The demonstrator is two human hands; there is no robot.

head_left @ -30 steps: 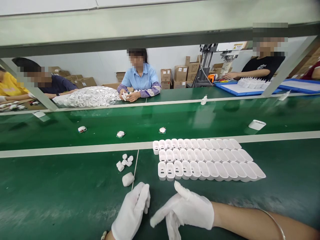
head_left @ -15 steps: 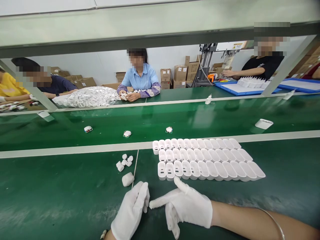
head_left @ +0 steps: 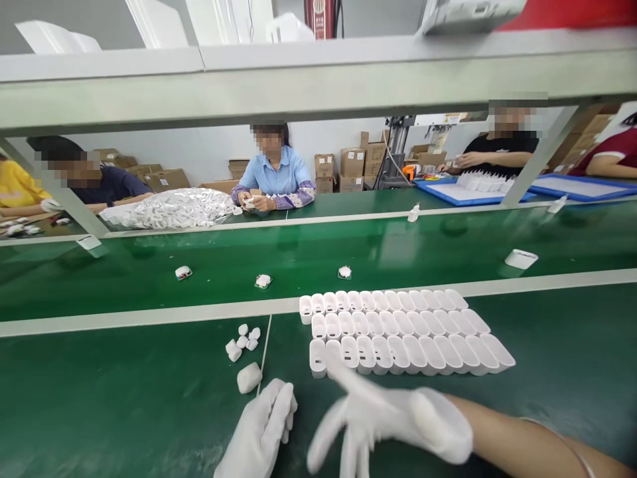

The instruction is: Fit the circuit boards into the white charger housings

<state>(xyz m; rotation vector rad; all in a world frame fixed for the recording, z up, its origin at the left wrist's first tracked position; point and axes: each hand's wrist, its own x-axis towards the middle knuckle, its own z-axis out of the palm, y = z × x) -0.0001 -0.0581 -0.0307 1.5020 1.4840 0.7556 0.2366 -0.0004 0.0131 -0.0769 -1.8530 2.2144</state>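
My left hand [head_left: 261, 428], in a white glove, rests low in the middle of the view. Its fingers are curled together, and whatever may be in them is hidden. To its right my right hand [head_left: 361, 418], gloved too and smeared by motion, has its fingers spread and holds nothing visible. Its thumb overlaps the front row of white oval cups [head_left: 417, 353], which stand open side up in three rows. Just beyond my left hand lies a large white soft-looking lump [head_left: 249, 378]. Behind that is a cluster of smaller white lumps [head_left: 242, 342].
Small circuit boards with white lumps [head_left: 263, 281] lie spaced along the green conveyor belt [head_left: 298, 249]. A white case [head_left: 521, 259] lies farther right on it. Co-workers sit across, near a clear bag of white parts [head_left: 174, 209] and blue trays [head_left: 465, 192]. A shelf beam [head_left: 318, 86] spans overhead.
My right hand has spread its fingers and shifted slightly down. My left hand stays curled. The circuit boards have moved right along the belt, and the camera has tilted up.
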